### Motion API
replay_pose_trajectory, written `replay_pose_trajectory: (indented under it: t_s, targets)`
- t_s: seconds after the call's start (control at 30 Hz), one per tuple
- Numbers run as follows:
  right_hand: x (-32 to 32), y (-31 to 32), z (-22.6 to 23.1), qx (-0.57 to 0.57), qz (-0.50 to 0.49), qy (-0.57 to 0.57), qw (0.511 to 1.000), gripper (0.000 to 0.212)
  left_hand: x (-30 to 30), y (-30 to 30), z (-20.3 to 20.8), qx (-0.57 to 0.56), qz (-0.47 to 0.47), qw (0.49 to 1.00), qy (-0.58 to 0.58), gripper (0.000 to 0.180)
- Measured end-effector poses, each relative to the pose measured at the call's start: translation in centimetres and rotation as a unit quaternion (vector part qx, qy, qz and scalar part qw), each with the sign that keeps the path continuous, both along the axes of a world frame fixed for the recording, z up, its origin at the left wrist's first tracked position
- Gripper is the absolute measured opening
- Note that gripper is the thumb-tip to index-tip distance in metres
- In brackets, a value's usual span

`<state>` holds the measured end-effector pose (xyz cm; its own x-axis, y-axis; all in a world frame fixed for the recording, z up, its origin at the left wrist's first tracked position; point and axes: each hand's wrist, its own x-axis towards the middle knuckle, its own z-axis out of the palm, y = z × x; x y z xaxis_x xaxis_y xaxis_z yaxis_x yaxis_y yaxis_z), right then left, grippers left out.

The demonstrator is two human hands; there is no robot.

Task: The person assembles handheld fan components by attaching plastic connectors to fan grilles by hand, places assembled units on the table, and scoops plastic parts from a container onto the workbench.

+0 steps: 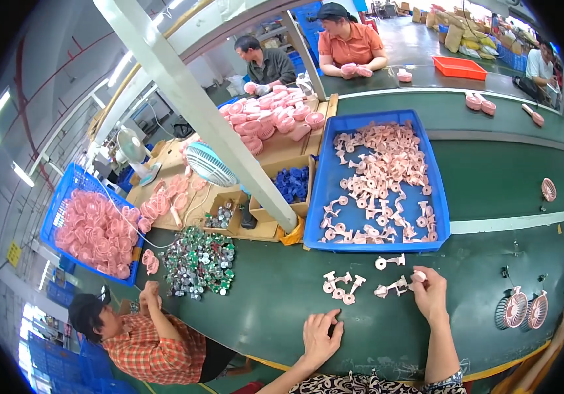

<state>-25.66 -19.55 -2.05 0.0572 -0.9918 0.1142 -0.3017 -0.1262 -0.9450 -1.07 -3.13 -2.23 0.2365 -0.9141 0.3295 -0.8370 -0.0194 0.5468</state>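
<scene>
My right hand (431,297) pinches a pale pink plastic part (419,276) between thumb and fingers, just over the green work surface. Right beside it lies a loose pink bracket (393,287) with a round end. Another bracket (390,261) sits farther off, close to the blue tray. My left hand (321,336) rests on the surface with its fingers apart and nothing in them. Beyond its fingertips is a small cluster of pink brackets (342,287). The large blue tray (379,247) ahead holds many more of these brackets.
Left of me lies a heap of small green-and-silver electronic parts (198,262). A blue basket (55,226) of pink fan pieces stands beyond it. Pink fan cages (515,308) lie at right. A grey post (209,125) rises behind. Co-workers sit around, one nearby at left (157,341).
</scene>
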Motion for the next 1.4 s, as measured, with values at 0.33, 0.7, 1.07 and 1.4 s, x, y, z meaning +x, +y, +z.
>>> replay_pose_trajectory:
  t_s: [0.33, 0.7, 1.07, 1.4]
  targets:
    - [-2.6, -1.1, 0.0, 0.170, -0.017, -0.168, 0.971, 0.023, 1.4, -8.1, -0.1, -0.039, -0.037, 0.993, -0.108, 0.050]
    - [-2.3, -0.8, -0.2, 0.160, -0.014, -0.141, 0.977, 0.017, 1.4, -7.9, -0.2, -0.010, -0.032, 0.994, -0.107, 0.044]
    - [-2.1, -1.4, -1.4, 0.114, 0.000, -0.142, 0.983, 0.005, 1.5, -10.0, 1.7, -0.161, -0.059, 0.982, -0.079, 0.050]
    - [-1.8, -1.4, -1.4, 0.101, 0.018, -0.150, 0.983, 0.007, 2.4, -31.3, 8.5, -0.085, -0.116, 0.976, -0.165, 0.083]
